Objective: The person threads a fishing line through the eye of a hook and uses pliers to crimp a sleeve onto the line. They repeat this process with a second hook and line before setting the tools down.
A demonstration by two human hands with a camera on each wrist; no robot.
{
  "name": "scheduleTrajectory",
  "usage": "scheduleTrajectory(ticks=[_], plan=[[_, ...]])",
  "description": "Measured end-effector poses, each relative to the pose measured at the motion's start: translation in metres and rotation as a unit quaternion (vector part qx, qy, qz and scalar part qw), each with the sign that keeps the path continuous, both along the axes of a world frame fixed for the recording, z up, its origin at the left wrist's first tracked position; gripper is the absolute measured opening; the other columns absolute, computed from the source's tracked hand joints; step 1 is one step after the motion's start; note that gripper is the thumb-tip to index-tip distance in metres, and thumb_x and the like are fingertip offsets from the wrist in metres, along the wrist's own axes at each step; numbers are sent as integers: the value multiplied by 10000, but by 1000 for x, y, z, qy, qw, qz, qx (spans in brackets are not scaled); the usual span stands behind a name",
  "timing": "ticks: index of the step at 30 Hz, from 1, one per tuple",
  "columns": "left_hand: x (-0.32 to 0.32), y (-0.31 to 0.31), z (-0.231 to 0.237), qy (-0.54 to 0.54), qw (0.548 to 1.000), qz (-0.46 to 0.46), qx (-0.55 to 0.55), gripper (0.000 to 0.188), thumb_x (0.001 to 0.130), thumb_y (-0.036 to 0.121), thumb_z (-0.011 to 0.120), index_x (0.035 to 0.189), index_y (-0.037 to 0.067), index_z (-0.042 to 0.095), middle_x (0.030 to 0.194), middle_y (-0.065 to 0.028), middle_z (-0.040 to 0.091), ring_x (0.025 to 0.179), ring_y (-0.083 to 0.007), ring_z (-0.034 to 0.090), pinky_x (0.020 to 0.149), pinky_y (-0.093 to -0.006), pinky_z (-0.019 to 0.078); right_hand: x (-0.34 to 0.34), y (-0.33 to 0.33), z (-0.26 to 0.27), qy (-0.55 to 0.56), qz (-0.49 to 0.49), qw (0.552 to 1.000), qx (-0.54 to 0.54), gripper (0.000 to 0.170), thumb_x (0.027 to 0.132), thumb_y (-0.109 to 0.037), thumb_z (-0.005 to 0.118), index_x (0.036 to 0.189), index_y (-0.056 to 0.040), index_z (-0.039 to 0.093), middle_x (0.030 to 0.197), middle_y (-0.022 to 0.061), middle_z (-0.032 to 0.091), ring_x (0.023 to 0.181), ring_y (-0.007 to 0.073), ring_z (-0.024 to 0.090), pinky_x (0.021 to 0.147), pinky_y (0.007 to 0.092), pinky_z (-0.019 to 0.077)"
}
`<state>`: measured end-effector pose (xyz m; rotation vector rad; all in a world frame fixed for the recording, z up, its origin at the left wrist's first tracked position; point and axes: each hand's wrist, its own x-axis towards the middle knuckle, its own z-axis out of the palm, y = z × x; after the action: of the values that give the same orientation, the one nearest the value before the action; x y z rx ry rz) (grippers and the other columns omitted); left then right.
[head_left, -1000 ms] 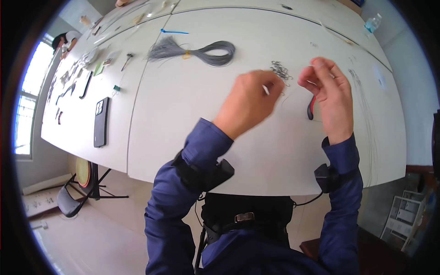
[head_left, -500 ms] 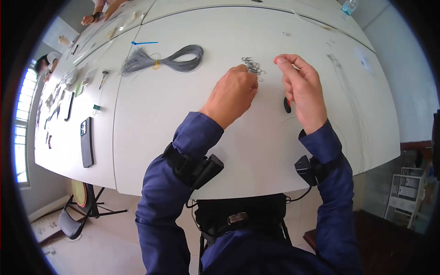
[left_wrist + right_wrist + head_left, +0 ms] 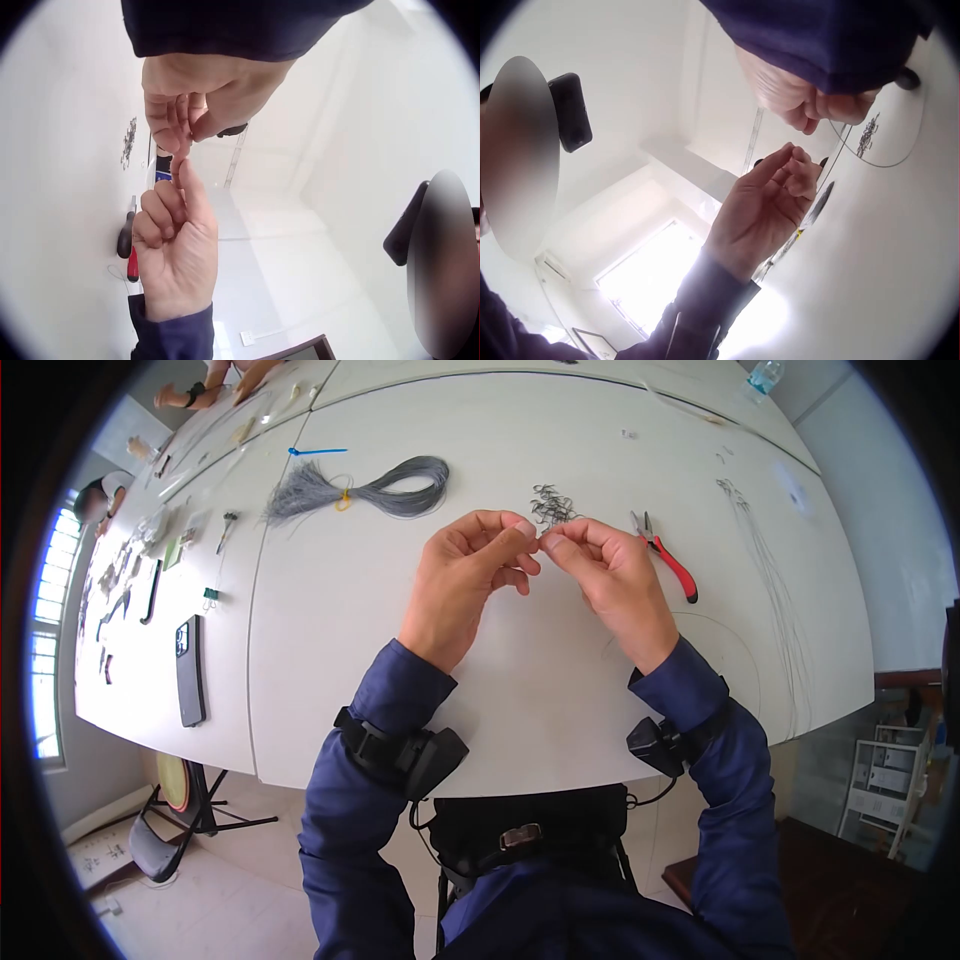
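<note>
In front of the hook pile, my two hands meet fingertip to fingertip in the head view. My left hand (image 3: 455,585) pinches a tiny hook between thumb and forefinger, mostly hidden by the fingertips. Thumb and forefinger of my right hand (image 3: 620,585) pinch the end of a thin grey wire (image 3: 889,165), which bows out in a loop in the right wrist view. Just beyond the fingertips lies a pile of small dark metal hooks (image 3: 550,503). Pliers with red and black handles (image 3: 675,565) lie open to the right of my right hand.
A bundle of grey wire (image 3: 410,490) tied with a yellow band lies at the back left, below a blue cable tie (image 3: 318,451). Long loose wires (image 3: 770,580) stretch along the right side. A black phone (image 3: 189,670) lies on the left table. Other people sit at the far left.
My left hand has come away from the hook pile and turned, thumb now toward the right hand. My right hand has moved left and nearer to meet it, uncovering the pliers.
</note>
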<state>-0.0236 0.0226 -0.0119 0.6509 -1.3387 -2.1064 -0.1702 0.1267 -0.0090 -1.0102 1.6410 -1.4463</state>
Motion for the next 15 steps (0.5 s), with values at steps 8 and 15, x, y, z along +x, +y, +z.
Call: scheduleTrajectory(ticks=[8, 15], plan=[[-3, 2, -8, 15, 1000, -11, 22, 133, 982, 135, 638, 1033, 12, 631, 893, -41, 626, 781, -117, 644, 654, -276, 527, 4, 1, 7, -22, -11, 1000, 15, 221, 958, -175, 659, 997, 40, 696, 736, -22, 676, 610, -5, 496, 554, 192, 375], [-2, 3, -6, 5, 999, -36, 13, 139, 991, 141, 611, 1020, 7, 631, 922, -59, 645, 795, -140, 657, 676, -297, 559, -4, -4, -4, 58, -42, 997, -11, 202, 955, -181, 662, 951, 20, 683, 630, -61, 563, 550, -3, 422, 514, 211, 340]])
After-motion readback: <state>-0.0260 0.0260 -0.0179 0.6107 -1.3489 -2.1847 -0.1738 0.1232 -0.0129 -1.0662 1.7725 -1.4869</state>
